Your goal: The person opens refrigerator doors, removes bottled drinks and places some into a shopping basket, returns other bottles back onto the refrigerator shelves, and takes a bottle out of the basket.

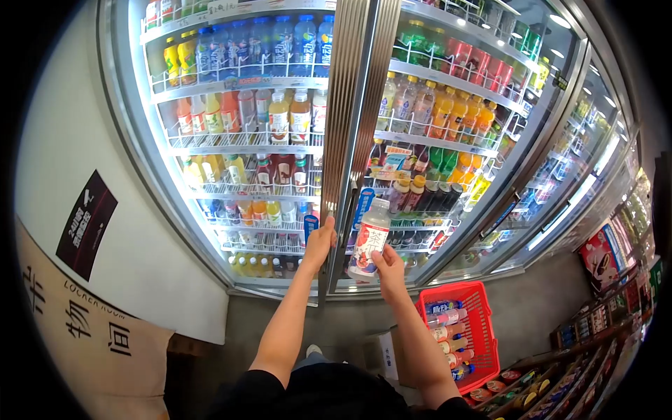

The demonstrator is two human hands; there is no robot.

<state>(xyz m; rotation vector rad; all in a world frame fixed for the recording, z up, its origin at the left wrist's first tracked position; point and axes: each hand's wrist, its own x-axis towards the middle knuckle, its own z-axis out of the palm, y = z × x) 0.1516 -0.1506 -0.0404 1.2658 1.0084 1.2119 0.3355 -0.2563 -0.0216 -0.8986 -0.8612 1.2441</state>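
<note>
My right hand [392, 271] is closed round a clear plastic drink bottle [369, 241] with a white, red and purple label and a white cap. The bottle is nearly upright, in front of the right-hand fridge section. My left hand [320, 241] is closed on the edge of the fridge door [343, 140], low on its metal frame; its fingertips are partly hidden. Beside the left hand hangs a small blue tag [311, 225]. Behind the bottle, shelves carry several dark bottles [430, 196].
On the floor at right stands a red basket [492, 336] with several bottles inside. A carton [381, 353] is partly hidden by my right arm. Packaged goods fill a rack [560, 378] at lower right. A beige curtain [98, 336] hangs at left.
</note>
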